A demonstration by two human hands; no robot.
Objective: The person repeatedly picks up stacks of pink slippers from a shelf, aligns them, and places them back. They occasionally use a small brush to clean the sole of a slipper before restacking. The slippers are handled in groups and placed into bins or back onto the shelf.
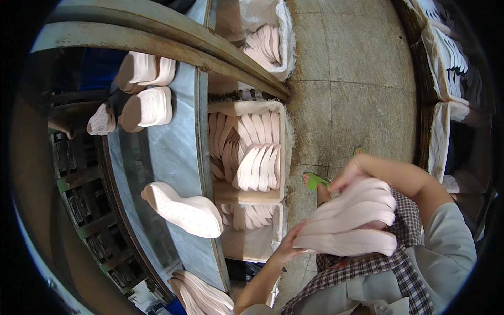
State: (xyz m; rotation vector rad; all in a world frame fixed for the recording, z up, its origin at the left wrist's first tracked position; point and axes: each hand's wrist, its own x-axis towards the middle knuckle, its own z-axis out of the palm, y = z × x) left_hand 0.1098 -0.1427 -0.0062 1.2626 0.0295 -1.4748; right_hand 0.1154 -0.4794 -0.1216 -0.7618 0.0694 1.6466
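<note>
Got a fanned stack of pale pink soles (350,218) gripped in both hands over my lap: my left hand (287,245) curls around the near end, my right hand (350,170) clamps the far end. Just left of me sits a lined bin (286,137) packed with more soles, and one sole (185,209) lies on the conveyor belt (170,152).

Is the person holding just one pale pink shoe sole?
No, both hands, left hand and right hand, grip a stack of several pale pink foam shoe soles.
</note>
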